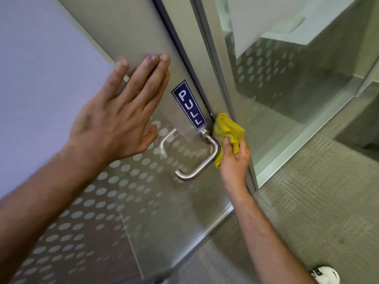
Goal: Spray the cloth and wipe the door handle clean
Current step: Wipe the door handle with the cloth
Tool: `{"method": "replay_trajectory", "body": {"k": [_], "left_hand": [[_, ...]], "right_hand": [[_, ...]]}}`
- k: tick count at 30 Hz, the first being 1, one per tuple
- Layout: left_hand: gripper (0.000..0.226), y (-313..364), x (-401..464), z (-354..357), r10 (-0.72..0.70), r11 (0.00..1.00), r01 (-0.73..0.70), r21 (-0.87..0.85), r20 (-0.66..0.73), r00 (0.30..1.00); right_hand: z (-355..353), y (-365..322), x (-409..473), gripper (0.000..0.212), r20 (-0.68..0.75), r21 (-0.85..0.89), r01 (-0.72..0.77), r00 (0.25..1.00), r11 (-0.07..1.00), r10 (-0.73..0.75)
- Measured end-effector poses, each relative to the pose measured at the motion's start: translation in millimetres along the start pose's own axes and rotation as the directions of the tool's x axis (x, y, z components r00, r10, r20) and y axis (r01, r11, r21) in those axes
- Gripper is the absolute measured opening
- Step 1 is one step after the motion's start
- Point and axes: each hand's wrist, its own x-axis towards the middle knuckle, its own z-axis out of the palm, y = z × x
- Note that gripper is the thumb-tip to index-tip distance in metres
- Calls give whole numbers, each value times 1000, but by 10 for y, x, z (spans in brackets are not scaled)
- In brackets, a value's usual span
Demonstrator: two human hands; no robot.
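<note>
A curved steel door handle (202,163) is fixed to a glass door, just below a blue PULL sign (188,105). My right hand (235,160) grips a crumpled yellow cloth (227,132) and presses it against the door edge right beside the handle's upper mount. My left hand (121,113) lies flat on the glass to the left of the sign, fingers spread, holding nothing. No spray bottle is in view.
The glass door (123,201) has a band of frosted dots and a metal frame (217,64). Grey carpet (307,212) covers the floor at the right. A white shoe tip (325,274) shows at the bottom right.
</note>
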Motion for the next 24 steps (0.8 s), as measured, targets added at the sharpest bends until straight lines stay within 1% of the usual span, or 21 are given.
{"method": "replay_trajectory", "body": {"k": [2, 3, 5, 7, 8, 9, 10, 11, 12, 13, 14, 15, 16, 17, 18, 19, 20, 21, 22, 23, 24], "left_hand": [[96, -2, 7, 5, -3, 1000, 3, -19, -8, 1000], [96, -1, 5, 13, -8, 1000, 7, -31, -13, 1000], [96, -3, 5, 26, -13, 999, 12, -35, -23, 1000], [96, -6, 20, 25, -9, 999, 8, -39, -24, 1000], [96, -7, 27, 23, -8, 999, 7, -43, -21, 1000], [96, -9, 31, 18, -9, 999, 8, -45, -17, 1000], [96, -12, 31, 15, -11, 999, 10, -45, -12, 1000], [96, -12, 25, 16, -13, 999, 13, -40, -9, 1000], [96, -10, 15, 21, -16, 999, 15, -31, -9, 1000], [95, -7, 5, 31, -16, 1000, 16, -23, -11, 1000], [95, -6, 5, 41, -15, 1000, 14, -18, -15, 1000], [95, -10, 12, 44, -11, 1000, 11, -18, -14, 1000], [95, -14, 18, 42, -7, 1000, 7, -23, -10, 1000], [96, -17, 20, 45, -4, 1000, 4, -30, -9, 1000], [96, -20, 18, 49, -5, 999, 5, -37, -6, 1000], [98, -23, 22, 44, -6, 999, 6, -46, 3, 1000], [98, -25, 24, 34, -3, 999, 4, -50, 12, 1000], [98, -21, 19, 31, -1, 999, 2, -41, 14, 1000], [98, -15, 4, 41, -1, 1000, 1, -23, 7, 1000], [97, -10, -10, 54, -3, 1000, 3, -4, -4, 1000], [96, -8, -18, 61, -5, 1000, 5, 10, -12, 1000]], "right_hand": [[-69, -113, 59, 23, 195, -108, 35, 981, 994, -13], [-142, -138, 87, 23, 270, -158, 85, 962, 984, -39], [-263, -192, 153, 29, 412, -261, 263, 900, 929, -139], [-295, -243, 217, 37, 508, -377, 397, 844, 837, -172], [-279, -259, 234, 37, 508, -430, 404, 848, 807, -153], [-261, -258, 236, 35, 464, -471, 361, 878, 805, -122], [-244, -231, 218, 32, 383, -489, 265, 921, 831, -69], [-233, -187, 168, 31, 291, -458, 116, 956, 881, 26], [-234, -137, 98, 32, 223, -372, -69, 961, 926, 161], [-237, -78, 19, 32, 203, -220, -277, 925, 935, 322], [-227, -20, -46, 32, 235, -20, -473, 854, 881, 464], [-202, 31, -92, 32, 286, 154, -608, 782, 779, 554], [-174, 80, -117, 32, 303, 260, -663, 746, 702, 593], [-143, 107, -144, 32, 284, 309, -669, 743, 676, 606], [-106, 127, -164, 32, 240, 304, -647, 763, 699, 601], [-71, 137, -187, 33, 185, 254, -597, 802, 761, 568], [-53, 146, -206, 35, 128, 154, -512, 858, 845, 497], [-60, 162, -212, 35, 82, 33, -387, 920, 922, 383], [-87, 171, -209, 36, 63, -83, -232, 969, 969, 237], [-113, 152, -190, 37, 82, -162, -66, 993, 985, 80], [-123, 107, -148, 38, 143, -194, 104, 987, 976, -77]]}}
